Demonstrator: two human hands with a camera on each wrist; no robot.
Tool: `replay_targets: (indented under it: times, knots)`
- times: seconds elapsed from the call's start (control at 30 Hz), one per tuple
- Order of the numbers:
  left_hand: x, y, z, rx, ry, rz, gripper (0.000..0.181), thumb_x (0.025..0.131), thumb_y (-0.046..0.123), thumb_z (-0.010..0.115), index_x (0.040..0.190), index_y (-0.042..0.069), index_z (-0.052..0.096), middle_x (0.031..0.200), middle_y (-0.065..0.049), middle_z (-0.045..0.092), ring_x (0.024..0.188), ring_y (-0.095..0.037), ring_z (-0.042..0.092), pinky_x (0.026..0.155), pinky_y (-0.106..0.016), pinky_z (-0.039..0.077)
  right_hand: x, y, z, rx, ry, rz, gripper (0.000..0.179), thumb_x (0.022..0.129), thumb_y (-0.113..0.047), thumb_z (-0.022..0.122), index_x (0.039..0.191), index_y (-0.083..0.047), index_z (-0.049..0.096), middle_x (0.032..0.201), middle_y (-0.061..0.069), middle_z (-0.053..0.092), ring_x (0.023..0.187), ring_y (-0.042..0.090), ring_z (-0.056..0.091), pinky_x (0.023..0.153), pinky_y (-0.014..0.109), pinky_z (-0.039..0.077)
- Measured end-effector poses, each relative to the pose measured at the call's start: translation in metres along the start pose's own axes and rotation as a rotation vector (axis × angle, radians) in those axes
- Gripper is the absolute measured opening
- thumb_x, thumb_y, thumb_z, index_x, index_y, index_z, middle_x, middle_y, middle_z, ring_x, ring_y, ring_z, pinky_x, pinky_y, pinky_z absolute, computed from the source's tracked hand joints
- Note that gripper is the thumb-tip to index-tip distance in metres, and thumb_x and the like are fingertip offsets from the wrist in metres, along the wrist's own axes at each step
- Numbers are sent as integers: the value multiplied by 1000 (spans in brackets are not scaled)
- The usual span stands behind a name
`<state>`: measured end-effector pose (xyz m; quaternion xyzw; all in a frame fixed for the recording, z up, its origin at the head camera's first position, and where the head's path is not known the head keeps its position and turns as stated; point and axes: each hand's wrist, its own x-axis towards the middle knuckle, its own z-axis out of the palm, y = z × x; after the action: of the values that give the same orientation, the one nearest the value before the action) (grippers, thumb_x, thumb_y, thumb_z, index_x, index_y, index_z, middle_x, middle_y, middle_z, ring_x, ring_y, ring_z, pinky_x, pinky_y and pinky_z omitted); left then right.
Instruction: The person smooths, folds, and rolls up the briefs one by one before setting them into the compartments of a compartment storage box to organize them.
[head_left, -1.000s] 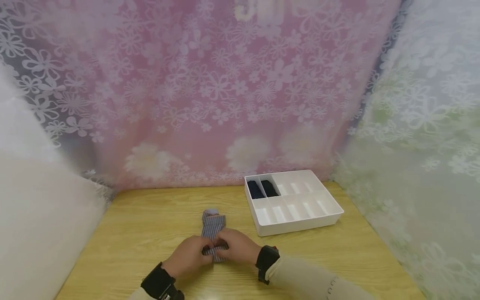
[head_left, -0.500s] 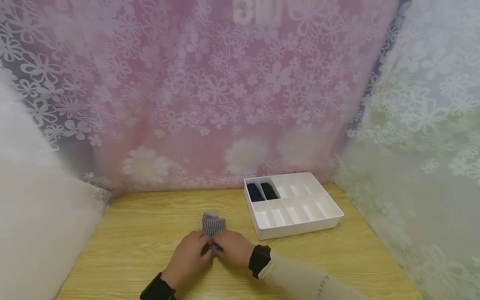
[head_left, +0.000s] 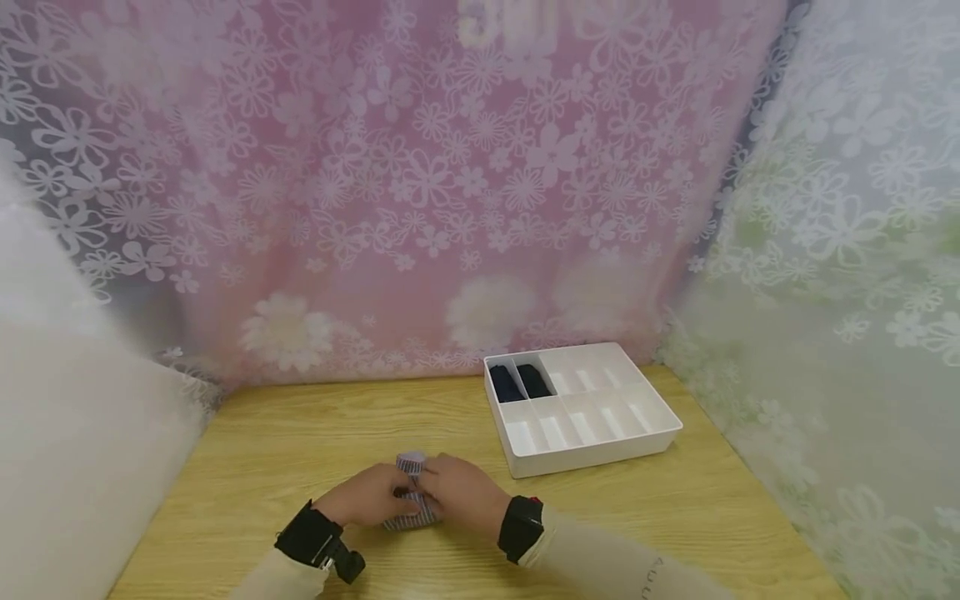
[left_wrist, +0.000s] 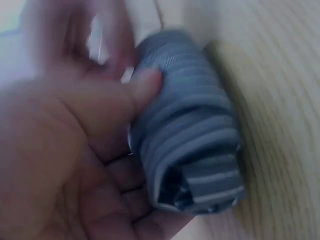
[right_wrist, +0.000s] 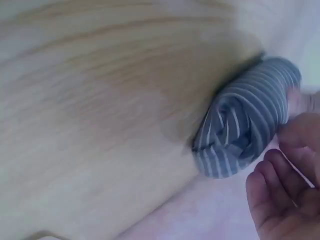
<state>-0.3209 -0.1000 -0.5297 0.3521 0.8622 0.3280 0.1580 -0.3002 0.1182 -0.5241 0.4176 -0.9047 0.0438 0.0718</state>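
Grey socks (head_left: 409,522) with white stripes, rolled into a thick bundle, lie between both hands low in the head view. My left hand (head_left: 367,497) grips the bundle from the left; in the left wrist view its thumb presses on the striped roll (left_wrist: 192,107), with fingers beneath. My right hand (head_left: 467,498) pinches it from the right. The right wrist view shows the spiral end of the roll (right_wrist: 260,107), with that hand's curled fingers (right_wrist: 272,192) beside it. Close over the wooden table (head_left: 300,433), the bundle still has one sock end sticking out at the far side.
A white divided box (head_left: 600,454) stands at the back right of the table. Two of its back-left compartments hold dark folded socks, one navy (head_left: 507,385) and one black (head_left: 534,382). Flowered curtains (head_left: 480,208) close in the back and right side.
The striped socks lay longer and flatter, pointing away from me; now they are a shorter roll, turned at a slant. Both hands have shifted round it, the left one swinging flatter across the table.
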Motion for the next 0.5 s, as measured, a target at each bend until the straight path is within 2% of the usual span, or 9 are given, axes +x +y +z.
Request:
replay_targets:
  times: [0.07, 0.13, 0.2, 0.27, 0.33, 0.4, 0.5]
  knots:
    - [0, -2, -4, -102, -53, -33, 27, 100, 28, 70, 75, 19, 64, 61, 11, 42, 50, -4, 36, 51, -22, 33, -4, -12, -3, -122, 2, -41, 26, 95, -37, 74, 110, -17, 67, 106, -7, 64, 103, 9, 63, 91, 23, 52]
    - [-2, -1, -3, -141, -43, -56, 29, 100, 30, 69, 74, 18, 65, 60, 10, 41, 50, -5, 36, 51, -23, 33, -7, -16, -2, -128, -37, -33, 35, 93, -41, 77, 115, -16, 66, 110, -6, 63, 110, 10, 63, 95, 25, 52]
    - [-5, 3, 0, -80, 34, -55, 23, 98, 31, 71, 79, 19, 68, 66, 11, 46, 56, -4, 41, 54, -23, 36, -7, -16, -1, -70, -86, 13, 43, 94, -43, 76, 124, -15, 64, 118, -4, 64, 117, 11, 62, 98, 27, 52]
    - [-10, 10, 5, 10, 144, -51, 13, 96, 30, 74, 88, 20, 71, 76, 11, 54, 66, -4, 48, 59, -25, 43, -3, -10, -1, -2, -101, 30, 43, 95, -40, 75, 129, -15, 64, 120, -5, 66, 112, 8, 62, 94, 26, 52]
    - [-16, 16, 11, 141, 252, -47, 9, 93, 26, 78, 94, 20, 72, 86, 10, 58, 76, -5, 55, 67, -28, 49, 2, -3, -1, 76, -120, 42, 40, 97, -37, 73, 130, -17, 65, 118, -7, 68, 107, 6, 63, 90, 25, 53]
    - [-21, 22, 18, 260, 331, -48, 17, 89, 24, 83, 100, 19, 72, 99, 7, 63, 89, -8, 61, 76, -31, 54, 9, 6, 0, 146, -154, 48, 35, 98, -37, 71, 127, -18, 67, 112, -9, 69, 98, 2, 62, 84, 22, 52]
    - [-24, 26, 27, 394, 370, -28, 32, 82, 22, 89, 108, 14, 71, 107, 2, 67, 97, -16, 65, 84, -37, 57, 20, 20, 2, 284, -232, 63, 25, 98, -33, 72, 118, -19, 68, 106, -13, 67, 92, -2, 59, 83, 20, 50]
